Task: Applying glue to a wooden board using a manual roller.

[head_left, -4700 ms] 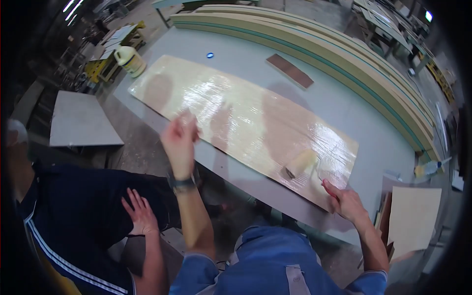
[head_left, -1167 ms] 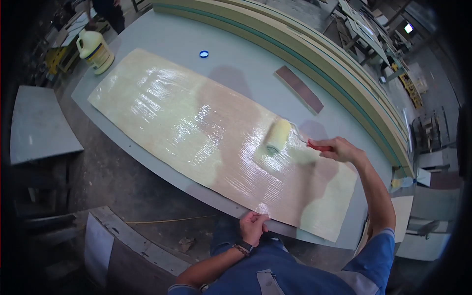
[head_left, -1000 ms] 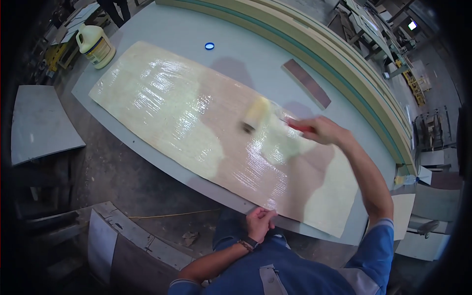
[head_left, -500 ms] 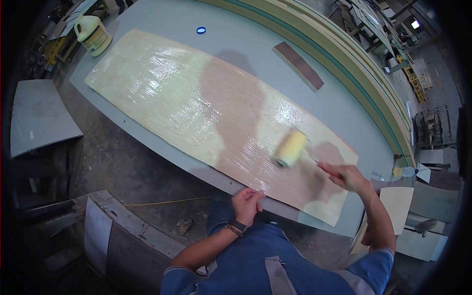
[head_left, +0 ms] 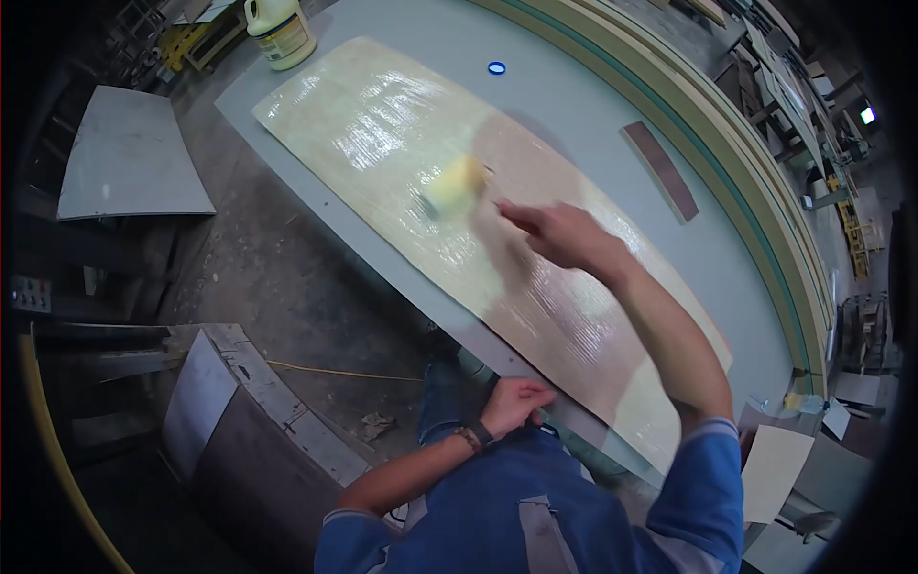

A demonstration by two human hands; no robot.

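A wood panel [head_left: 382,201] coated with wet, shiny glue lies on the grey table. My right hand [head_left: 566,236] is closed round the handle of a paint roller. The roller's yellowish sleeve, blurred by motion, is over the left-middle of the panel; the wet surface around it shows streaks and ridges. Close to my body, my left hand [head_left: 517,405] hangs at the near table edge, its fingers curled together and nothing visible in them. My right forearm crosses above the panel's right part and hides some of it.
On the grey table [head_left: 564,96] are a glue jug [head_left: 282,36] at the far left, a blue ring-shaped cap [head_left: 496,68] and a brown strip [head_left: 662,172]. Long curved forms [head_left: 755,182] line the far side. Curved panels [head_left: 134,158] stand left, above a concrete floor with a yellow cord [head_left: 344,372].
My right hand has swept the roller left and away across the panel. My left hand has shifted slightly right and down, off the panel's edge. The whole view has turned somewhat.
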